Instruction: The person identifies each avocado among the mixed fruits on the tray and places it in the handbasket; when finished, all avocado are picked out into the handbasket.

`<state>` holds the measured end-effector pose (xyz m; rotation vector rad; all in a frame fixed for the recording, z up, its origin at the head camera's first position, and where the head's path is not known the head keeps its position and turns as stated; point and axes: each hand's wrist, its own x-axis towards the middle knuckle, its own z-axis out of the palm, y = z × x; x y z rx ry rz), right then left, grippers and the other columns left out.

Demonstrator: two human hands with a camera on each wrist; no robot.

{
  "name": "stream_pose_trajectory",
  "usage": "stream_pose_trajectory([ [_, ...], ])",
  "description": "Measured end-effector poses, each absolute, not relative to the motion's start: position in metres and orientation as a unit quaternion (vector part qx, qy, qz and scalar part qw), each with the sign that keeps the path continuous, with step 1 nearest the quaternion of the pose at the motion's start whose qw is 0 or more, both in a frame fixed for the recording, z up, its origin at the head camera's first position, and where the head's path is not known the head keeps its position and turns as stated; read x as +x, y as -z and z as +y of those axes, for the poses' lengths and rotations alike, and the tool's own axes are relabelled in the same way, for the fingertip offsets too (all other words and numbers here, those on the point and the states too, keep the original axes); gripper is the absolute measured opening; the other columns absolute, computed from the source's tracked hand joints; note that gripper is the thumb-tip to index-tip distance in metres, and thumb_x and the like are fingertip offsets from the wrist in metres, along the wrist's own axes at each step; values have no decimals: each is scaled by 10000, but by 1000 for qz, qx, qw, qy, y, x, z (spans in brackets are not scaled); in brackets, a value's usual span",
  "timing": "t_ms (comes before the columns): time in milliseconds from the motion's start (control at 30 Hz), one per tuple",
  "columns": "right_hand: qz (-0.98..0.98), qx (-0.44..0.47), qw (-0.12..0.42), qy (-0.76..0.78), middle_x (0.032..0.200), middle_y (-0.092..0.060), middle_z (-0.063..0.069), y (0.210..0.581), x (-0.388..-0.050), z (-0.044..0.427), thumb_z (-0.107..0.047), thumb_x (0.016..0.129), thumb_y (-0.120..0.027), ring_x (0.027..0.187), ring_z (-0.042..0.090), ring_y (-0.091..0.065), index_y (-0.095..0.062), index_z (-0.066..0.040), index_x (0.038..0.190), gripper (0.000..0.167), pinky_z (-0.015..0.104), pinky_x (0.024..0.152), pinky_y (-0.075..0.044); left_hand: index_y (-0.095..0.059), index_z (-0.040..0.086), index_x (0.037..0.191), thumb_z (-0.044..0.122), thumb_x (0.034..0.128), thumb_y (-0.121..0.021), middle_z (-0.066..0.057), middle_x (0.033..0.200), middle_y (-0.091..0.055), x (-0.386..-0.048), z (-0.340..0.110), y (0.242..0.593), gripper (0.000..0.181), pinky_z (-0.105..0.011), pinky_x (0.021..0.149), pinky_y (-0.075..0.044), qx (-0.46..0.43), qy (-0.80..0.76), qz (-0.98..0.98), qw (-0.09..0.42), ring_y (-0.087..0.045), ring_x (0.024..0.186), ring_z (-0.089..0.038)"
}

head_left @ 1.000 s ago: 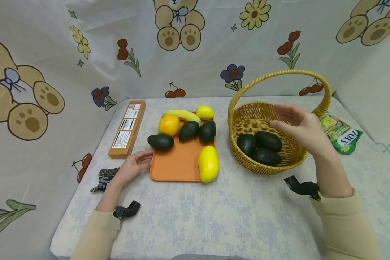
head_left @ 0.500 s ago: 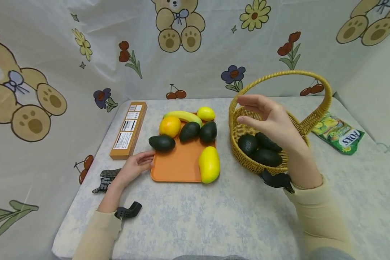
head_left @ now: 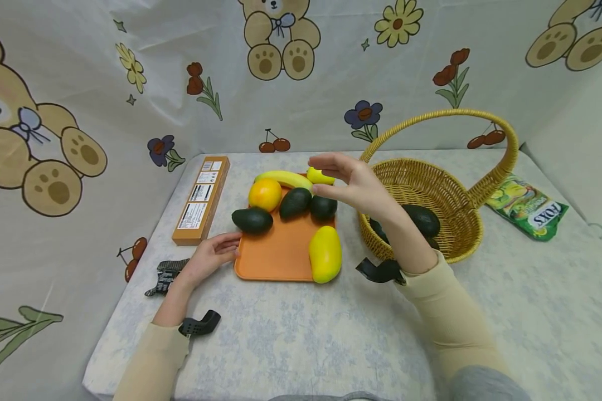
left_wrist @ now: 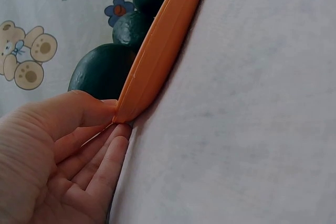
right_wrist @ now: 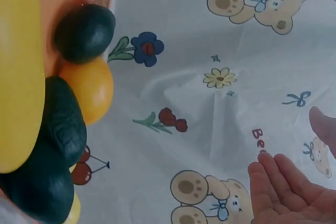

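Note:
On the orange tray (head_left: 276, 259) lie a yellow mango (head_left: 325, 255), an orange (head_left: 265, 194), a banana (head_left: 283, 178), a lemon (head_left: 319, 177) and three avocados (head_left: 252, 220). My left hand (head_left: 208, 262) pinches the tray's left rim; the left wrist view shows the thumb (left_wrist: 86, 109) against it and fingers below. My right hand (head_left: 358, 186) holds nothing, thumb and fingers apart, above the tray's back right corner beside the lemon and an avocado (head_left: 324, 208). Behind that forearm, the wicker basket (head_left: 469, 236) holds avocados (head_left: 422, 220), partly hidden.
A long brown box (head_left: 200, 200) lies left of the tray, with a small black packet (head_left: 165, 277) nearer the front, beside the left forearm. A green packet (head_left: 532, 209) lies right of the basket. The basket's tall handle (head_left: 443, 113) arches above it.
My right hand has moved left from over the basket to the tray's back right corner, staying empty. The left hand stays at the tray rim.

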<state>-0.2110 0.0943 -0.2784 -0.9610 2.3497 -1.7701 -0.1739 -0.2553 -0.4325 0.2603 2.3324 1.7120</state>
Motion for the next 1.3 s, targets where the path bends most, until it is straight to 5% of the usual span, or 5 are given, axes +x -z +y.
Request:
stream_pose_trajectory([
  [400, 767, -324, 65, 550, 1286, -549, 51, 296, -238, 38, -232, 846, -727, 1183, 129, -499, -537, -51, 1304, 528, 219, 1013, -383, -478, -54, 1338, 7, 882, -640, -230, 1320, -498, -175, -256, 433, 488, -231, 912, -478, 88, -581, 801, 113, -501, 1195, -336],
  [1300, 807, -349, 225, 420, 1331, -530, 111, 345, -277, -33, -210, 838, -738, 1232, 192, -484, -505, -9, 1334, 583, 244, 993, -417, -455, -56, 1355, 14, 888, -630, -239, 1310, -501, -176, -256, 435, 503, -268, 931, -474, 82, -581, 801, 119, -497, 1199, -339],
])
